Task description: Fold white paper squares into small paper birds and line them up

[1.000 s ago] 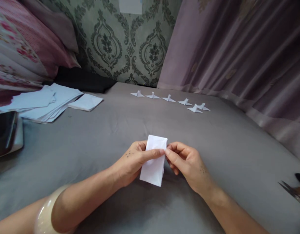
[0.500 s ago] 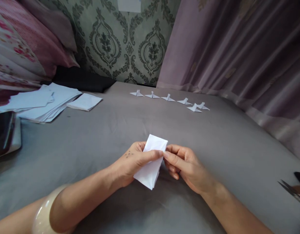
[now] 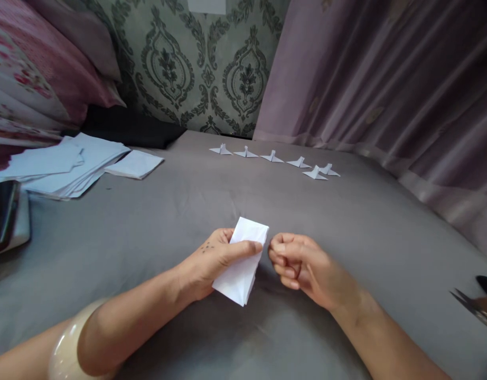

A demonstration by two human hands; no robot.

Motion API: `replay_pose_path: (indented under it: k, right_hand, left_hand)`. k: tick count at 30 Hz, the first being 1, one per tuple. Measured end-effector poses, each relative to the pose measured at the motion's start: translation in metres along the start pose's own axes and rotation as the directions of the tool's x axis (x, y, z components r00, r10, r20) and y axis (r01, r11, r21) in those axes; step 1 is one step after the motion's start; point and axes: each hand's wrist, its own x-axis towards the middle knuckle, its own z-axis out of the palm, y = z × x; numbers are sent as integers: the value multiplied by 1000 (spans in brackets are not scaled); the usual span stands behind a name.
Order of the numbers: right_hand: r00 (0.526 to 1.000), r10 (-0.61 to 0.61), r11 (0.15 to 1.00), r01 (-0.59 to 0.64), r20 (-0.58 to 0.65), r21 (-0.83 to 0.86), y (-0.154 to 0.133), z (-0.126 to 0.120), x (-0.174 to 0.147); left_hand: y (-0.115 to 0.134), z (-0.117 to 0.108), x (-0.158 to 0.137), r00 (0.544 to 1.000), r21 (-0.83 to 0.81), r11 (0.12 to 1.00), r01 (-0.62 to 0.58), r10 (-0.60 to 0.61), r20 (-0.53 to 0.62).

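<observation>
A folded white paper (image 3: 239, 274), a narrow rectangle of several layers, is gripped in my left hand (image 3: 212, 259), the thumb lying across its face and the other fingers behind it. Just right of the paper's edge, apart from it, is my right hand (image 3: 301, 264). Its fingers are curled in with the thumb against the forefinger, and nothing shows between them. Further back on the grey sheet stands a row of several small folded paper figures (image 3: 272, 157) with pointed wings.
At the left lie a stack of white paper sheets (image 3: 75, 171) and a smaller folded stack (image 3: 136, 164). A dark phone (image 3: 2, 214) sits at the left edge. Scissors (image 3: 471, 306) show at the right edge. A curtain (image 3: 326, 79) hangs along the right.
My right hand has let go of the paper's edge and drawn slightly right, its fingers curling in. My left hand still holds the paper.
</observation>
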Motion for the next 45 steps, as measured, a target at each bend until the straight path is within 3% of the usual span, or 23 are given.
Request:
replay_pose_path:
  k: [4, 10, 13, 23, 45]
  right_hand:
    - [992, -116, 963, 100, -49, -250, -3, -5, -2]
    - [1000, -21, 921, 17, -6, -390, 2, 1, -2]
    - [999, -16, 905, -4, -43, -426, 8, 8, 0]
    - [958, -125, 919, 14, -258, -395, 7, 13, 3]
    - [980, -164, 913, 107, -113, -395, 12, 6, 3]
  left_hand:
    - [1, 0, 2, 999, -83, 996, 21, -23, -25]
    - [-1, -2, 5, 999, -155, 987, -28, 23, -33]
    - [-1, -2, 5, 998, -182, 982, -51, 44, -40]
    - [-5, -2, 5, 995, -132, 988, -83, 89, 42]
    - [-4, -2, 3, 997, -126, 992, -21, 29, 64]
